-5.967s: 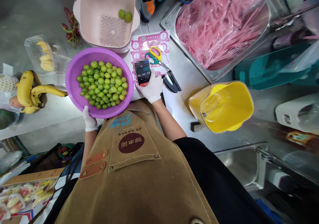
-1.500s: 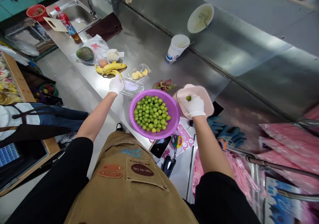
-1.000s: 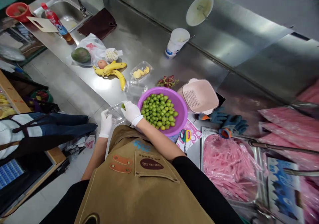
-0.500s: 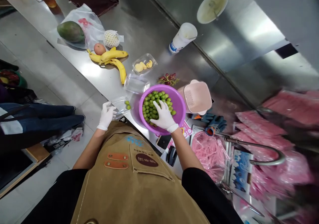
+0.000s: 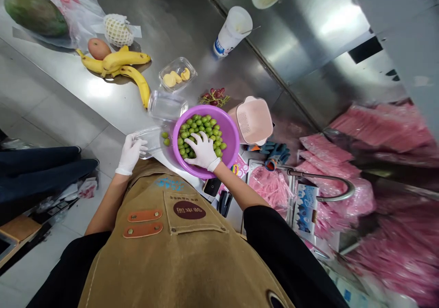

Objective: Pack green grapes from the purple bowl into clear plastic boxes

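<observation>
My left hand (image 5: pixel 129 155), in a white glove, grips the near-left edge of a clear plastic container (image 5: pixel 152 140). A few small green fruits (image 5: pixel 166 138), grape-like, lie at that container's right end. My right hand (image 5: pixel 202 152), also gloved, rests with fingers spread on a heap of the same round green fruits (image 5: pixel 202 124) in a purple bowl (image 5: pixel 232 136). Its fingertips touch the fruits; whether any sits under the palm is hidden. Beyond the bowl lies a small bunch of red grapes (image 5: pixel 215 97).
Another clear container (image 5: pixel 167 105) and one with yellow pieces (image 5: pixel 176 75) stand behind. Bananas (image 5: pixel 125 61), a mango-like fruit (image 5: pixel 36 13) and a white cup (image 5: pixel 234 29) lie farther off. Right of the bowl are a pink strainer basket (image 5: pixel 255 120), gloves (image 5: pixel 276 155) and a faucet (image 5: pixel 338 196).
The view has shifted, so the table things appear farther left and higher. My right hand stays on the fruits in the bowl, and my left hand remains at the clear container.
</observation>
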A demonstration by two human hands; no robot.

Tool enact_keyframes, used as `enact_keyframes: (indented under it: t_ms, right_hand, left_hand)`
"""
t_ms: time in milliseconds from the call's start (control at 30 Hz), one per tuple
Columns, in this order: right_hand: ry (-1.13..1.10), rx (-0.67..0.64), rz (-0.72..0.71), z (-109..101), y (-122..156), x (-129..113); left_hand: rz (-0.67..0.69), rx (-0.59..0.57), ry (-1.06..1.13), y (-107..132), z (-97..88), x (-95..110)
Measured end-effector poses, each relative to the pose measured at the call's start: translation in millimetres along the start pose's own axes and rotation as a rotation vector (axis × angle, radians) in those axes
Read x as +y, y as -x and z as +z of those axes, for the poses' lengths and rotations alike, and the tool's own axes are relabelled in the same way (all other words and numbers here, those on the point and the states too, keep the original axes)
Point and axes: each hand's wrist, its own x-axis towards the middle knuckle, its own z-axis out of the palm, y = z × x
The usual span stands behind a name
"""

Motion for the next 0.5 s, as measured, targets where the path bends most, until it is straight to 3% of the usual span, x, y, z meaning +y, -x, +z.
enact_keyframes:
  t_ms: [267, 500]
  right_hand:
    - [0.007, 0.020, -0.113, 10.9, 6.4, 5.2]
    - [0.036, -0.019, -0.246, -0.4, 2.1, 2.9]
  left_hand:
    - [0.016, -0.004, 0.011, -3.1, -2.6, 3.2]
    - [0.013, -0.032, 0.040, -5.1, -9.3, 7.0]
